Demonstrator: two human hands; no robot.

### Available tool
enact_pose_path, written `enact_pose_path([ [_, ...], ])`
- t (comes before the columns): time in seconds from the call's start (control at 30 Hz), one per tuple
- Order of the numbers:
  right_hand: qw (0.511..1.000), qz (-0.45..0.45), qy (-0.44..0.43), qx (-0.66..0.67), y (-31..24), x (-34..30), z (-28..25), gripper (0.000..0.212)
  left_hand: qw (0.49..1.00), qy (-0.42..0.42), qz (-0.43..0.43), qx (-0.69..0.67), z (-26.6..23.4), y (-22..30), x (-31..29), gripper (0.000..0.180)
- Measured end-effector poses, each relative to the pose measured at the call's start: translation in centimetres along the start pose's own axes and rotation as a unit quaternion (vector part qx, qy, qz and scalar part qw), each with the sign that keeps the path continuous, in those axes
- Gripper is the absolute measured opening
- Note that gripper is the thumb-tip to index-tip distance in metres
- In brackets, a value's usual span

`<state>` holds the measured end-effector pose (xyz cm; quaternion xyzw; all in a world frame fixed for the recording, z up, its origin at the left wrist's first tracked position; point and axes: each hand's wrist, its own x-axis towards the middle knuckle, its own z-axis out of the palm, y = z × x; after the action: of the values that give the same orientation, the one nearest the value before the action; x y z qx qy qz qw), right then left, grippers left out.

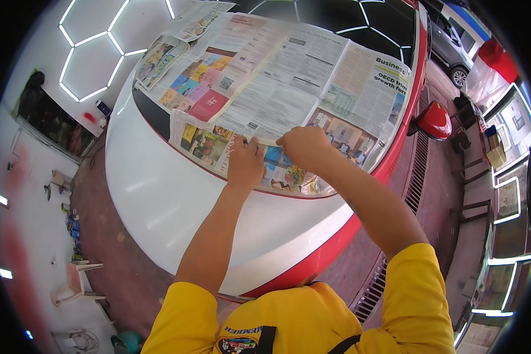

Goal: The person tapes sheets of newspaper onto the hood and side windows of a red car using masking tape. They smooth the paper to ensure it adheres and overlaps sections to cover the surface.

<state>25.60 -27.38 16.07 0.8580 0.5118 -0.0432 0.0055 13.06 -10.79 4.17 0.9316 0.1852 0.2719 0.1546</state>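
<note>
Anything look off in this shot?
Yes: red blotches mark the white wall at far left, like stray colour. Also, the newspaper sheets leave a dark strip bare at left, so coverage looks uneven.

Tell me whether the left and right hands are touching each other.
Apart: the head view shows a strip of newspaper between the left hand and right hand.

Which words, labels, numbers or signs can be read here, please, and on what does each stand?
I'll place the print without copying it out.
Right-hand newspaper page: bold dark headlines, readable; smaller columns too small.
Middle newspaper page: dense columns, too small to read.
Newspaper strip beside the left hand: reddish lettering, unclear.
Yellow shirt: one dark word above a colourful emblem, readable.
</note>
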Motion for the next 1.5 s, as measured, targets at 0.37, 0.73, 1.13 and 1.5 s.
enact_pose_path([
  [0.37,0.999,0.028,-0.025,-0.011,4.8,-7.6,-2.4,0.028,0.968,-0.084,0.104,0.213,0.8,-0.1,-0.9,0.067],
  [0.73,0.993,-0.011,-0.009,-0.118,4.8,-5.8,1.4,0.013,0.967,-0.211,0.036,0.139,-3.9,5.6,-0.9,0.071],
  [1.13,0.992,0.056,0.029,0.105,12.1,-14.1,-2.0,0.026,0.969,-0.212,0.111,0.062,0.8,8.7,-3.1,0.1],
  [1.5,0.995,0.077,-0.015,-0.055,9.8,-14.3,-0.9,0.032,0.965,-0.198,0.157,0.066,1.0,13.6,-3.3,0.109],
])
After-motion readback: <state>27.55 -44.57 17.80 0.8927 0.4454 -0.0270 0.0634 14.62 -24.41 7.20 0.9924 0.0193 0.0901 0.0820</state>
